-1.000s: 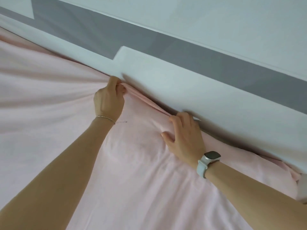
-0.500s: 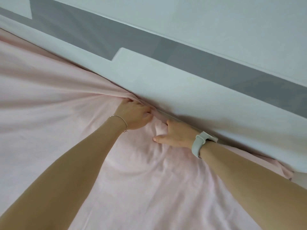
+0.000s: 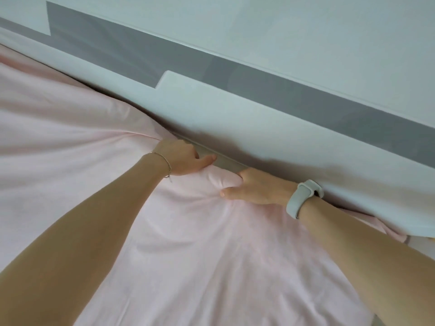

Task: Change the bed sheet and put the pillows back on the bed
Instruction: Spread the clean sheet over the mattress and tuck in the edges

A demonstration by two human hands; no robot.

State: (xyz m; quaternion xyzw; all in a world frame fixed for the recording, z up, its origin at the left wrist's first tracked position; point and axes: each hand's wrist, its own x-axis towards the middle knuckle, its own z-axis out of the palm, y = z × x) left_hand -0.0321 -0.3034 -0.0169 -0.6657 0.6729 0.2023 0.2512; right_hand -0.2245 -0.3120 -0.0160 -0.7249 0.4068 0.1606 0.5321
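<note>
Both hands bunch the pink sheet (image 3: 188, 255) at the bed rail (image 3: 259, 128): left hand (image 3: 181, 158) and right hand (image 3: 256, 189) each grip a fold, probably to tuck it down the gap.

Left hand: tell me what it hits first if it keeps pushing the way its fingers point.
Probably the white bed rail. The left hand grips the pink sheet at the edge, fingers aimed into the gap beside the rail. How deep that gap runs is hidden.
</note>
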